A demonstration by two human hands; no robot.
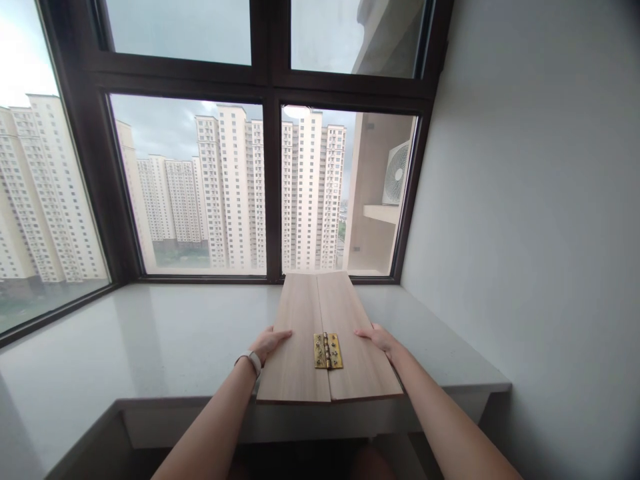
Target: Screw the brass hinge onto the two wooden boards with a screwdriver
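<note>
Two pale wooden boards lie side by side, the left board (295, 363) and the right board (364, 367), joined by a brass hinge (328, 351) with several screws in it. A thin seam runs between them. My left hand (270, 341) grips the outer edge of the left board, thumb on top and the other fingers hidden along the side. A light-coloured band circles that wrist. On the opposite edge, my right hand (377, 335) holds the right board the same way, its thumb over the surface. The boards' near ends reach past the front edge of the sill.
A white window sill (200, 340) runs under the boards, with its front edge close to me. Dark-framed windows (273, 180) rise behind it, tall buildings outside. A plain wall (510, 200) stands on the right.
</note>
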